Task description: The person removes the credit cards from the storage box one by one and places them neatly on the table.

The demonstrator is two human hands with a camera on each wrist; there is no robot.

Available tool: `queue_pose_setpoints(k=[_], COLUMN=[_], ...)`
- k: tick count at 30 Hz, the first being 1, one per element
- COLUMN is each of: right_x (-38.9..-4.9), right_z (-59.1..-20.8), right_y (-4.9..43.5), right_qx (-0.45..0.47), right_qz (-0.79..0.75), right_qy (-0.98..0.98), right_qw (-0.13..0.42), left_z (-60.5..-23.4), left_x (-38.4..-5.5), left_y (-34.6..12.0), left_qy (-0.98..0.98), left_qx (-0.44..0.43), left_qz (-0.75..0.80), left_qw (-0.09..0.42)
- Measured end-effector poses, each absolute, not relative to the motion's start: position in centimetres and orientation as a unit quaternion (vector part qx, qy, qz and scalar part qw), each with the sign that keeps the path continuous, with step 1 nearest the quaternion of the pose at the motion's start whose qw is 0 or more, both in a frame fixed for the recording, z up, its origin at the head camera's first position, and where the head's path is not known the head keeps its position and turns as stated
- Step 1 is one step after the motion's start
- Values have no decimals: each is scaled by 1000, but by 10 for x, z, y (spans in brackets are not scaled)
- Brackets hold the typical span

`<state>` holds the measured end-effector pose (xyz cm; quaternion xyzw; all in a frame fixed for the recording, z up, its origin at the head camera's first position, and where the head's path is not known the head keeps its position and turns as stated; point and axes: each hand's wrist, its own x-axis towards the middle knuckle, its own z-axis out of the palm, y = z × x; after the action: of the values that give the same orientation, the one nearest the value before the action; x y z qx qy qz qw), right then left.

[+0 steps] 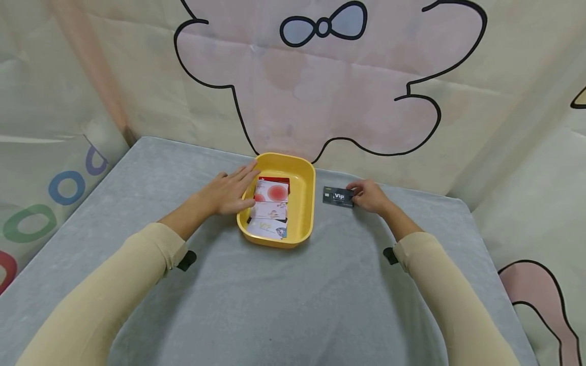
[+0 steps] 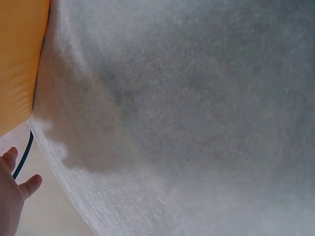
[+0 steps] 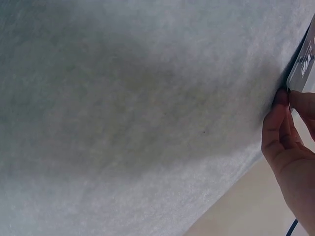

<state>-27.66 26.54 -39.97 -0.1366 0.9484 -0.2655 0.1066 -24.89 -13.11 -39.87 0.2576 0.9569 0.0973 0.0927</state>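
A dark grey card printed "Vip" lies low over the cloth, right of a yellow tray. My right hand pinches this card at its right edge between thumb and fingers; the right wrist view shows the card partly cut off by the frame. My left hand rests at the tray's left rim with its fingers straight. Inside the tray several cards overlap in a column, among them a white card with red circles and a whitish card nearest me.
Grey cloth covers the table under both forearms. Behind the tray, close to the table's far edge, hangs a printed backdrop. Fabric with coloured rings hangs along the left side.
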Motion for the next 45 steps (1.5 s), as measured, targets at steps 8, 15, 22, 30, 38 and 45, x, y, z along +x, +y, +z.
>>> queue_pose_setpoints(k=[8, 15, 22, 30, 38, 45], right_x=[-278, -280, -278, -278, -288, -290], right_z=[-396, -397, -396, -380, -344, -323], right_y=[260, 258, 259, 252, 229, 201], right_qx=[-130, -111, -100, -97, -105, -94], right_qz=[-230, -216, -223, -208, -254, -308], right_qy=[958, 963, 961, 959, 952, 939], right_qw=[114, 120, 127, 164, 131, 122], left_z=[-397, -397, -395, -393, -395, -395], left_x=[-250, -250, -249, -248, -248, -248], left_y=[-131, -131, -130, -129, -129, -129], left_qy=[956, 956, 956, 956, 957, 958], left_qx=[258, 255, 254, 252, 246, 246], left_qz=[102, 104, 102, 109, 108, 105], left_qw=[92, 98, 100, 104, 109, 107])
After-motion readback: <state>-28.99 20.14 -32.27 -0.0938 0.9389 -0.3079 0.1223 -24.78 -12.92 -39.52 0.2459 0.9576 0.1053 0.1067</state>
